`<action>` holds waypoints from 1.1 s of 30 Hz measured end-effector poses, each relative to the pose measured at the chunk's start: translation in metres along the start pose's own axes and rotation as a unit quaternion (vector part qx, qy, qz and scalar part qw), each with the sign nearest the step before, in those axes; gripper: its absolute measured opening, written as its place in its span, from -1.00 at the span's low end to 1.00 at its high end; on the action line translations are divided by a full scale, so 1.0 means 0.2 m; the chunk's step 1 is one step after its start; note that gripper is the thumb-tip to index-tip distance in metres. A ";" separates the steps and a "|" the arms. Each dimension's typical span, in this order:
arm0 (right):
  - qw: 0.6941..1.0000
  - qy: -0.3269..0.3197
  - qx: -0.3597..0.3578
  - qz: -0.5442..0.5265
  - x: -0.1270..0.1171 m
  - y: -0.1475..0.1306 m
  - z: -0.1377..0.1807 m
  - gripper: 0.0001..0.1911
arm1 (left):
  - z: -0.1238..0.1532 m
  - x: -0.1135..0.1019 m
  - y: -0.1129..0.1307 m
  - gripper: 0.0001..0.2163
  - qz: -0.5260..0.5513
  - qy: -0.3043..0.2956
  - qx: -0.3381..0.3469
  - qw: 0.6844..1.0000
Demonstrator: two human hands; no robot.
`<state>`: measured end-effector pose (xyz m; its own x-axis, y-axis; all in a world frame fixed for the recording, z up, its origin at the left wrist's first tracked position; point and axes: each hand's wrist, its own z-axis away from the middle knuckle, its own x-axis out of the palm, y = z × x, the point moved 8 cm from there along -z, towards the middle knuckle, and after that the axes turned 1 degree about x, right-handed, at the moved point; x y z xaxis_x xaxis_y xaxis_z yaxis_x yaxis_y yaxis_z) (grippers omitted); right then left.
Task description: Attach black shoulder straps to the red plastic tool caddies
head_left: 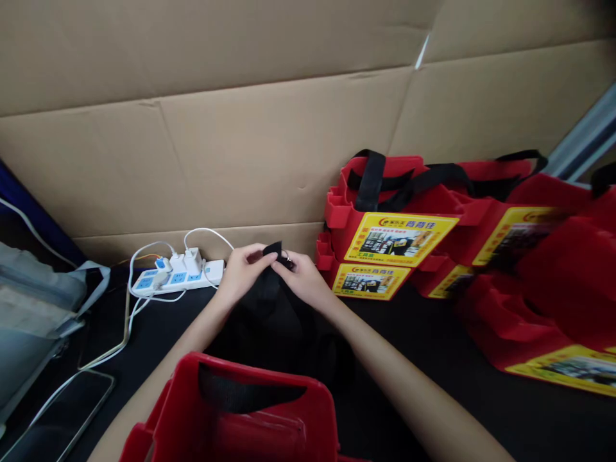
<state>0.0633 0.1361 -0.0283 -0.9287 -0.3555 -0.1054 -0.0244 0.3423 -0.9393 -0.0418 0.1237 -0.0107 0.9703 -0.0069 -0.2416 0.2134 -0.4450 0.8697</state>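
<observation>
My left hand (pixel 242 272) pinches the end of a black webbing strap (pixel 273 248) between thumb and fingers. On the other side of it, my right hand (pixel 302 277) is closed on the same strap end, thumb against thumb. A small dark piece with a metal glint (pixel 287 259) shows at the right fingers; its kind is unclear. Below my hands the strap hangs into dark black material that is hard to separate. Between my forearms stands a red plastic tool box (pixel 250 378), with a black band through its far wall.
At the right, several red tool boxes (pixel 394 231) with yellow labels are stacked, some blurred. A white power strip (pixel 178 277) with plugs and cables lies left of my hands. A phone (pixel 72 417) and a grey bag (pixel 38 314) sit at the left. Cardboard (pixel 240 160) stands behind.
</observation>
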 end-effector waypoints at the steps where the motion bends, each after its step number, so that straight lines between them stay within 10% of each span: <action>1: 0.999 -0.009 -0.025 0.027 0.01 -0.02 0.00 -0.77 | 0.00 -0.02 -0.01 -0.76 0.014 0.036 0.000 0.999; 4: 0.999 -0.018 -0.041 0.027 -0.01 -0.04 -0.01 -0.67 | 0.00 -0.10 -0.02 -0.76 0.062 0.107 -0.014 0.992; 9: 0.995 -0.073 -0.069 0.009 -0.01 -0.09 -0.01 -0.58 | 0.02 0.00 -0.02 -0.75 0.142 -0.061 -0.114 0.981; 18: 0.979 -0.120 -0.115 0.122 0.01 -0.16 0.04 -0.60 | 0.05 0.01 -0.05 -0.72 0.134 -0.055 -0.179 0.973; 27: 0.928 -0.083 -0.195 0.308 -0.07 -0.29 0.06 -0.85 | 0.07 0.13 -0.07 -0.80 0.196 -0.187 -0.190 0.944; 33: 0.942 -0.149 -0.147 0.261 -0.04 -0.31 0.10 -0.87 | 0.08 0.16 -0.03 -0.63 0.212 -0.209 -0.167 0.940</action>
<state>0.0799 0.1005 0.0250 -0.6982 -0.2866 -0.6561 0.2647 0.7481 -0.6085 -0.0142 0.1112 -0.0315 0.8620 -0.5021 0.0701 -0.0909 -0.0171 0.9957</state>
